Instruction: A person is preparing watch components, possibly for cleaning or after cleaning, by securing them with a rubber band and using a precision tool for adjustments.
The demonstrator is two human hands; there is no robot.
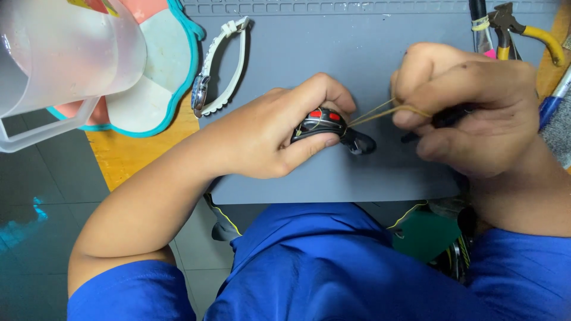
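A person's left hand [279, 139] pinches a small black watch case with red and silver markings [321, 122] between thumb and fingers, pressing it onto a smooth grey rubber mat [333, 53] on the worktop. The right hand [470, 110], just beside it, is closed around a dark slim tool [449, 116] and pulls a thin yellowish rubber band [380, 112] taut from the case. The band looks stretched hard; it could snap or slip off and flick the case loose if the grip eases. Beyond the left hand lies a white scalloped-strap wristwatch [217, 65], near a cloudy plastic jug [65, 53] (over a pastel tray [169, 83]). Yellow-handled pliers [526, 30] rest beyond the right hand.
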